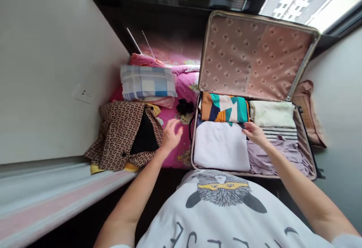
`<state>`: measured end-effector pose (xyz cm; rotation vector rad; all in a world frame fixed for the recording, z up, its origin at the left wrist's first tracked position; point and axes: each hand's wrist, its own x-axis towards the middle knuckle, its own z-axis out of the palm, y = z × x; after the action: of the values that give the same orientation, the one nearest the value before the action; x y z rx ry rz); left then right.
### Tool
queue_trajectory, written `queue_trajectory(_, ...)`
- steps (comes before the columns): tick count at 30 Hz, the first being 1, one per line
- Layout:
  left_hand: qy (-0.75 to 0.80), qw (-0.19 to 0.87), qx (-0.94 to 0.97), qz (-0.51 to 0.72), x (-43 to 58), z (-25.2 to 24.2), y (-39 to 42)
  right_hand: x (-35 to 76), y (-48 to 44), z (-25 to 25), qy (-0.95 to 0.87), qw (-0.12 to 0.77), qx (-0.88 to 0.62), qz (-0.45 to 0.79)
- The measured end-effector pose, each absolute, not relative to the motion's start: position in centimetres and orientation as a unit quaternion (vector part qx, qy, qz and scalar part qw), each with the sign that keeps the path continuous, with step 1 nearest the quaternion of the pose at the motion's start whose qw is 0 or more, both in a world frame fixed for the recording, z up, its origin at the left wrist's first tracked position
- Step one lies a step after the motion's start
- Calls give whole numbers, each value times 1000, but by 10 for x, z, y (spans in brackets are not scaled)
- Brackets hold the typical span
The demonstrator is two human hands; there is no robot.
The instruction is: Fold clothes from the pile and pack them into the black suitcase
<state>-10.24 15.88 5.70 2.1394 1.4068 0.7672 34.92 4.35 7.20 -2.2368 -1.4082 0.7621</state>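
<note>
An open suitcase (226, 61) is seen at ctr-right of the frame, its lid raised twd the upper right. Folded clothes are laid inside: a multicolour garment (224, 107) at upper left, a white garment (220, 146) below it, a pale green cloth (273, 114) at upper right, w/ a striped garment (279, 132) & a lilac garment (283, 156) shown below. The R hand (253, 132) is held mid-suitcase, near the multicolour garment's lower right corner; its fingers are bent, & whether anything is pinched can't be told. The L hand (171, 135) is held left of ctr, fingers loosely curved & thumb parted from them, just beside a brown patterned jacket (115, 127). A checked pillow (147, 80) is seen above the jacket, & a black fluffy item (185, 106) is set on pink bedding (185, 89) btwn pillow & suitcase.
</note>
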Motion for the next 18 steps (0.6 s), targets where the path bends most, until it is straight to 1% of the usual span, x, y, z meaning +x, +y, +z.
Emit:
queue_trajectory(2, 426, 258, 835, 233, -46, 64, 125, 342, 29, 56, -515, 187, -788, 281)
queue_trajectory(4, 370, 262, 879, 147, -1, 63, 93, 329, 16, 43, -531, 185, -776, 285)
queue_trajectory(7, 339, 253, 906, 15, 36, 56, 57, 317, -2, 33, -549, 207, -754, 295)
queue_trajectory(9, 347, 245, 905, -30, 43, 51, 44, 325, -12, 32, -541, 230, -746, 311)
queue_trajectory(11, 360, 240, 900, -39, 44, 48, 43, 348, -16, 34, -519, 257, -752, 314)
queue_trajectory(14, 385, 244, 890, -25, 51, 51, 67, 398, -14, 43, -489, 278, -782, 270)
queue_trajectory(18, 454, 203, 867, 4, 85, 70, 142, 444, 12, 57, -511, 239, -795, 222)
